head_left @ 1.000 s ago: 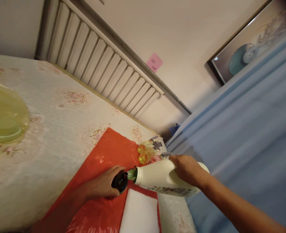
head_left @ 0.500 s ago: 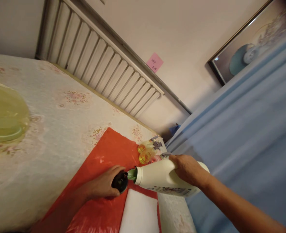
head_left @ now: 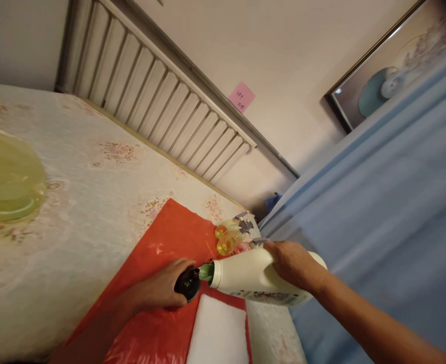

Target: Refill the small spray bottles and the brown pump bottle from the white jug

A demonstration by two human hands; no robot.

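Nothing has shifted since before — right hand [head_left: 293,264] stays clamped on the tilted white bottle [head_left: 253,277], its spout at the dark container [head_left: 187,283] gripped by the left hand [head_left: 160,289] on the red sheet [head_left: 169,237], near edge.

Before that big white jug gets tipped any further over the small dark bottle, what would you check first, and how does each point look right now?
1. Right hand grips the white plastic jug: ok.
2. Left hand steadies the small dark bottle: ok.
3. Jug's green spout meets the bottle's mouth: ok.
4. Red plastic sheet lies under the bottle: ok.
5. Level inside the dark bottle: cannot tell.
6. Yellow spray bottles stand close behind the jug: not ok.
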